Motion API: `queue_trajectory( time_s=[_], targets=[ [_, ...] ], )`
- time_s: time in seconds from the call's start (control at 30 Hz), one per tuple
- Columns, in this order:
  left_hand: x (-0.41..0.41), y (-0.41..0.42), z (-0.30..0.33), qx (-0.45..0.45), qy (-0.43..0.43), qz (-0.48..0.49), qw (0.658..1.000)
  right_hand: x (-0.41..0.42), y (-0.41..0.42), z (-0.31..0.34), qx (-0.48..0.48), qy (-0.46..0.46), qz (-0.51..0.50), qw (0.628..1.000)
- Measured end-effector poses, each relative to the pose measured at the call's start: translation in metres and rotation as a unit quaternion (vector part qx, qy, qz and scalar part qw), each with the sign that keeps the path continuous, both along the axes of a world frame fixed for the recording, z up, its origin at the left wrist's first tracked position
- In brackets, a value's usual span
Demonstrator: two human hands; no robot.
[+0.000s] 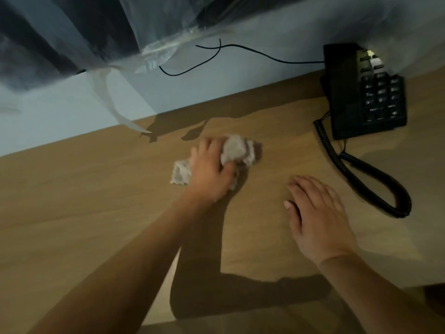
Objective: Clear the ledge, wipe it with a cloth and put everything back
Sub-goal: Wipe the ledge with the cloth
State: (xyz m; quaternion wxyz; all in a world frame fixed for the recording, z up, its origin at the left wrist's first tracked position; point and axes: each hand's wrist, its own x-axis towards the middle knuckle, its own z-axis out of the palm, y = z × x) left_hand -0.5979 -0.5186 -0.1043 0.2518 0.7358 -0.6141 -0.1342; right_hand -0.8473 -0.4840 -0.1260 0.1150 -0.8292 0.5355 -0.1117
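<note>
So, two hands over the wooden ledge (96, 201). Left hand (209, 172) clamped on one crumpled grey-white cloth (237, 150), fingers curled into the bunch, pressing it down on the wood; cloth sticking out both sides of the hand, a bigger wad toward the right, a smaller bit toward the left. Right hand (317, 218) spread flat, fingers straight and a little apart, holding nothing, low over the ledge or resting on it, can't tell which. Hands apart, cloth sitting up and to the left of the right hand, not touching it. One black desk phone (366, 92) at the far right by the wall, well clear of the cloth, with one coiled cord (375, 186) looping down just beside the right hand. One thin black wire (252, 52) running along the pale wall (60, 116). Sheer curtain (72, 32) hanging top left.
</note>
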Motion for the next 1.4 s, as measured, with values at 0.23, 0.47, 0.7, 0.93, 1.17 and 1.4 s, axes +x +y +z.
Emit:
queue_trajectory(
  time_s=[0.23, 0.47, 0.7, 0.93, 1.17, 1.4],
  targets=[
    [0.021, -0.1, -0.008, 0.062, -0.072, 0.137, 0.986, -0.001, -0.004, -0.001, -0.015, -0.008, 0.008, 1.0],
    [-0.018, 0.055, -0.006, 0.02, -0.015, -0.124, 0.992, 0.001, -0.003, -0.001, -0.016, -0.002, -0.004, 1.0],
    [-0.046, 0.187, 0.009, 0.035, 0.077, -0.221, 0.972, 0.001, -0.001, 0.002, -0.011, 0.006, 0.003, 1.0],
    [-0.016, 0.062, -0.007, 0.05, -0.031, 0.194, 0.979, 0.0, -0.001, -0.001, -0.023, -0.013, 0.007, 1.0],
    [-0.125, 0.219, 0.006, 0.072, 0.054, -0.102, 0.991, -0.005, 0.002, 0.007, 0.03, -0.047, 0.018, 0.998],
    [-0.014, 0.216, 0.019, 0.084, -0.046, 0.443, 0.891, -0.053, 0.018, 0.033, 0.036, -0.096, 0.044, 0.994]
  ],
)
